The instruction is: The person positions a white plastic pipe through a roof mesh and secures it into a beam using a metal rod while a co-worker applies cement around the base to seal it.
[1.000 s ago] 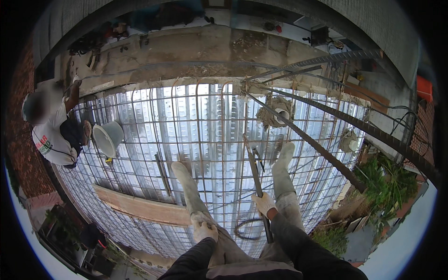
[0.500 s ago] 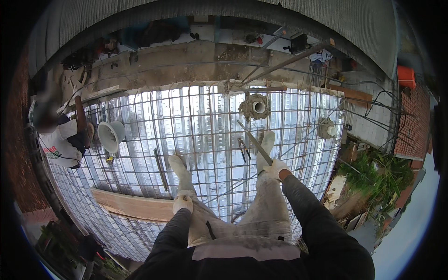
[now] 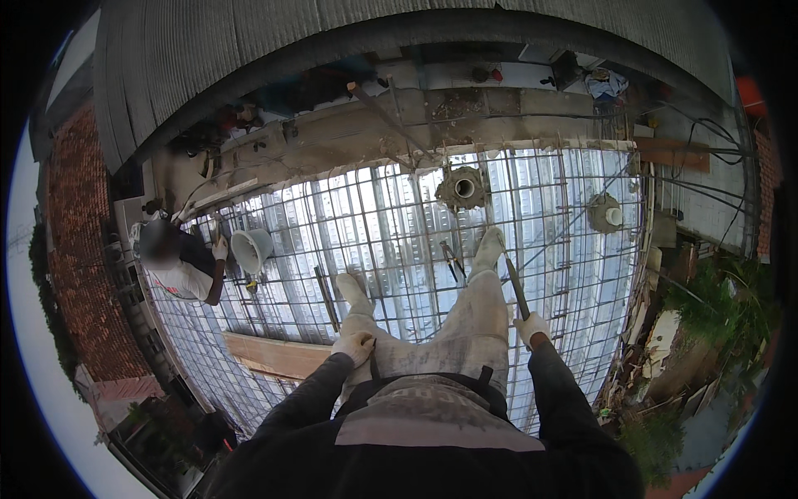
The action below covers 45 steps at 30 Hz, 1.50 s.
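The gloved left hand (image 3: 355,345) rests on the left thigh, fingers curled loosely against the pale, dusty trousers and gripping nothing; half a second ago it was out of sight beneath the body. The gloved right hand (image 3: 532,327) is closed around the handle of a long dark tool (image 3: 515,287), which slants up and away beside the right leg, its tip near the right boot (image 3: 490,246); earlier the tool was held nearer the middle of the view, in front of the legs. Both boots stand on the steel mesh (image 3: 399,216), the left boot (image 3: 352,285) a little nearer; pliers (image 3: 453,259) lie on the mesh just beside the right boot. A wooden plank (image 3: 274,353) lies on the mesh to the left, below the left boot. Farther off a round pipe fitting (image 3: 463,188) sits in the mesh ahead, now closer to the feet than before; a second fitting (image 3: 608,214) lies to the right. At the left edge another person (image 3: 179,266) crouches beside a pale bucket (image 3: 250,248), as before.
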Each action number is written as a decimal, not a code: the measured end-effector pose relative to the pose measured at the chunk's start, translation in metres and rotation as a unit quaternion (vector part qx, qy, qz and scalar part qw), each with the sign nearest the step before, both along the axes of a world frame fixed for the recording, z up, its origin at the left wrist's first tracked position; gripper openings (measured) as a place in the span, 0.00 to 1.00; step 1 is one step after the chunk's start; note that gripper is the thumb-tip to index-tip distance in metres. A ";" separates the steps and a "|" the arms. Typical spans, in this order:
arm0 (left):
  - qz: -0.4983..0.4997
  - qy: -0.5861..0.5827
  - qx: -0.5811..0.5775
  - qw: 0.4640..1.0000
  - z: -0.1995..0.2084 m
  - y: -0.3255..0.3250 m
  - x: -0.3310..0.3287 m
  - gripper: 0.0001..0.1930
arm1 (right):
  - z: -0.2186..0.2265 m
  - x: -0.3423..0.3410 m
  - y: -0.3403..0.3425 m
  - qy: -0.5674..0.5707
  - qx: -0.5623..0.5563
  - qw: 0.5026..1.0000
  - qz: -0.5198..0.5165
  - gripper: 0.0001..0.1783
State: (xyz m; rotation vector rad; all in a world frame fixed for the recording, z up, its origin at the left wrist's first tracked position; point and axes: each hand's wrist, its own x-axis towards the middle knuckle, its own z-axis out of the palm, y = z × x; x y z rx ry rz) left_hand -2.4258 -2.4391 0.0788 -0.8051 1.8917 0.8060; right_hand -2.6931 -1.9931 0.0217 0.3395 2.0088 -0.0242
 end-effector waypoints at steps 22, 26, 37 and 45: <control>0.322 0.648 -0.127 0.678 0.335 0.057 -0.310 0.16 | 0.066 -0.147 0.183 -0.062 0.033 0.993 0.091 0.31; 0.319 0.625 -0.078 0.708 0.332 0.052 -0.298 0.16 | 0.075 -0.150 0.167 -0.007 -0.001 0.994 0.110 0.32; -0.015 0.118 0.065 0.991 0.151 0.177 -0.101 0.20 | 0.128 -0.091 0.074 0.072 -0.032 0.984 0.159 0.32; 0.028 0.151 0.009 0.988 0.158 0.110 -0.021 0.22 | 0.138 -0.022 0.051 0.087 -0.026 0.984 0.151 0.33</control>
